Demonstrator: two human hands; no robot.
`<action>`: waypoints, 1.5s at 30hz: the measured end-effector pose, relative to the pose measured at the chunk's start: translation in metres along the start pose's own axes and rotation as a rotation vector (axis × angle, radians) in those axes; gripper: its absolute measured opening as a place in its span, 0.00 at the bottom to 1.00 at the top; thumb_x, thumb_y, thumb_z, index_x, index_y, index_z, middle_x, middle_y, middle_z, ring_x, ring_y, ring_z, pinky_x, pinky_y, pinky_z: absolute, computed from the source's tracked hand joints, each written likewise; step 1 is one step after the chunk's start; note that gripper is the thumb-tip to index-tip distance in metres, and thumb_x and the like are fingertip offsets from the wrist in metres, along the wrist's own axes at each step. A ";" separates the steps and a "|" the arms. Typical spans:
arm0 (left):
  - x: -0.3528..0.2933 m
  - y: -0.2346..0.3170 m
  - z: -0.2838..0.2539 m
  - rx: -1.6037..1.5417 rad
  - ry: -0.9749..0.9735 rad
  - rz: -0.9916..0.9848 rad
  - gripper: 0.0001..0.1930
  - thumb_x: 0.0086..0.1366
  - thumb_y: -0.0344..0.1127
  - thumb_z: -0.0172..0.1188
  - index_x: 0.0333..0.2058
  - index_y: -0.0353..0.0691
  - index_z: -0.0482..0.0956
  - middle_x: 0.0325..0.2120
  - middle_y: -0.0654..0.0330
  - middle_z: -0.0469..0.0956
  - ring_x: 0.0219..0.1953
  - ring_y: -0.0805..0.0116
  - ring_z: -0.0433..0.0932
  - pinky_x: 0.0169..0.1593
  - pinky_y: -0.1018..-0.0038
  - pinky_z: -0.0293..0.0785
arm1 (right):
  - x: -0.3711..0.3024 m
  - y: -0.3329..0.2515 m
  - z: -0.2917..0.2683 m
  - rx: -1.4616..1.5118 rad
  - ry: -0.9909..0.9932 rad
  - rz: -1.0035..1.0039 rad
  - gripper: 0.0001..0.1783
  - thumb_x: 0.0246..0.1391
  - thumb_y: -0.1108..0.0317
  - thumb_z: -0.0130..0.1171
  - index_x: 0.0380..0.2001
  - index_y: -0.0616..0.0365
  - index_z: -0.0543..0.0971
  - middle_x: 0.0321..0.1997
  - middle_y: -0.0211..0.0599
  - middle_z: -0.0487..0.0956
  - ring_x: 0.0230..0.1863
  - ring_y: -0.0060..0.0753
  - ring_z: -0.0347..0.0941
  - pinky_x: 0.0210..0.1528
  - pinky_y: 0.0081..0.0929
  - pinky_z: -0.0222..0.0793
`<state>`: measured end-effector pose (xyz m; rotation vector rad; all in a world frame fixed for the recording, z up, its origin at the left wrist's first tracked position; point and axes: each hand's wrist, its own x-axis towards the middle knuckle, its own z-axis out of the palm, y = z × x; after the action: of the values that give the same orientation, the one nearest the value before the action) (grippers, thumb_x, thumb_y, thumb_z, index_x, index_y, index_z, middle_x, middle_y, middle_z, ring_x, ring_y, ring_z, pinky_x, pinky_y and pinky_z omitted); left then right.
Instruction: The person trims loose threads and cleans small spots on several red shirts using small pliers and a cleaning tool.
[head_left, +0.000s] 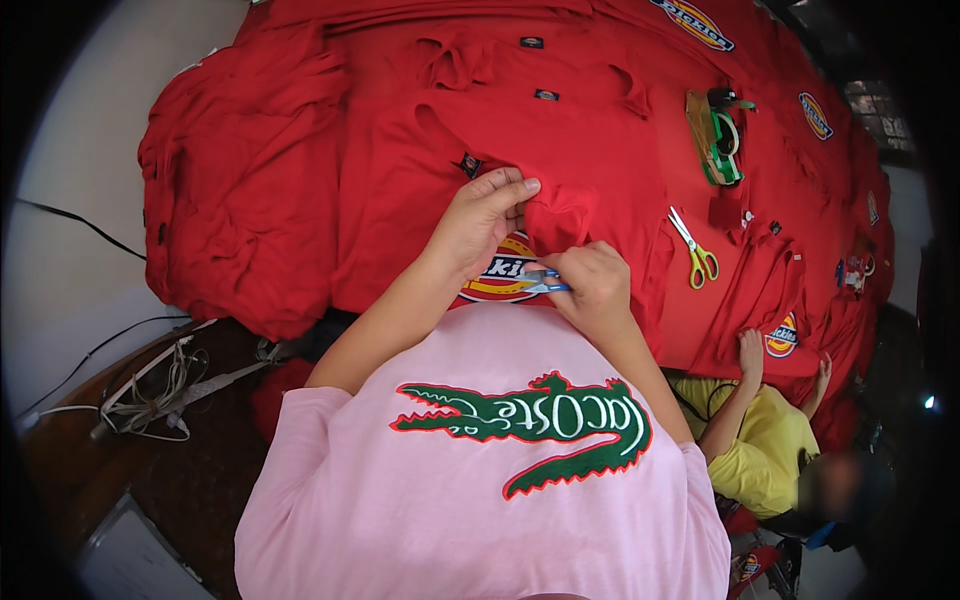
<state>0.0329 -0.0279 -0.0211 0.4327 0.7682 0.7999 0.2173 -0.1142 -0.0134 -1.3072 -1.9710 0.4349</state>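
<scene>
My left hand (pixel 482 222) is closed, its thumb and fingers pinching the edge of a red T-shirt (pixel 600 165) in front of my chest. The held cloth is bunched just right of the thumb. My right hand (pixel 600 290) grips small blue-handled thread snips (pixel 543 281), whose blades point left, below the pinched cloth. Under the blades lies a round printed emblem (pixel 490 288) on red fabric, partly covered by both hands. A dark neck label (pixel 468 166) shows beside my left fingers.
A big heap of red garments (pixel 240 190) lies at the left. Yellow-handled scissors (pixel 692 255) and a green tape dispenser (pixel 720 140) rest on red shirts to the right. A co-worker in a yellow shirt (pixel 752 440) handles red cloth at lower right. Tangled cables (pixel 165 385) are at lower left.
</scene>
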 end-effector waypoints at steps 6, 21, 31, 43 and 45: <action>0.000 0.005 -0.003 0.050 -0.062 0.068 0.04 0.72 0.35 0.62 0.42 0.44 0.79 0.40 0.66 0.83 0.43 0.74 0.82 0.50 0.72 0.77 | 0.007 0.015 -0.014 0.945 0.446 0.910 0.15 0.72 0.60 0.56 0.35 0.60 0.79 0.21 0.24 0.69 0.16 0.13 0.57 0.20 0.18 0.56; -0.006 -0.002 0.004 0.314 -0.016 -0.040 0.08 0.71 0.38 0.66 0.34 0.42 0.80 0.30 0.72 0.78 0.33 0.83 0.73 0.42 0.79 0.71 | 0.035 0.011 -0.008 1.114 0.333 0.961 0.14 0.63 0.67 0.67 0.27 0.46 0.71 0.14 0.15 0.60 0.14 0.13 0.50 0.20 0.20 0.46; -0.013 -0.009 0.028 0.213 0.000 0.147 0.07 0.73 0.36 0.63 0.36 0.41 0.81 0.31 0.72 0.78 0.37 0.83 0.74 0.47 0.80 0.70 | 0.032 0.018 -0.020 1.035 0.454 0.902 0.14 0.62 0.67 0.69 0.27 0.47 0.73 0.18 0.12 0.62 0.17 0.08 0.50 0.20 0.18 0.44; -0.003 0.005 0.010 0.233 -0.084 0.121 0.06 0.73 0.36 0.63 0.42 0.41 0.83 0.37 0.69 0.82 0.42 0.79 0.78 0.51 0.77 0.73 | 0.040 -0.003 -0.027 1.290 0.246 1.005 0.05 0.56 0.72 0.71 0.36 0.57 0.85 0.34 0.27 0.85 0.35 0.18 0.79 0.41 0.20 0.73; -0.004 0.003 0.012 0.211 -0.078 0.109 0.06 0.73 0.36 0.63 0.42 0.42 0.82 0.37 0.69 0.82 0.42 0.79 0.78 0.51 0.77 0.73 | 0.039 -0.001 -0.017 1.337 0.249 0.984 0.10 0.56 0.72 0.71 0.41 0.61 0.85 0.39 0.33 0.86 0.41 0.24 0.82 0.47 0.22 0.76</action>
<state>0.0379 -0.0299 -0.0095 0.6960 0.7637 0.8013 0.2203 -0.0817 0.0134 -1.1290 -0.3543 1.5780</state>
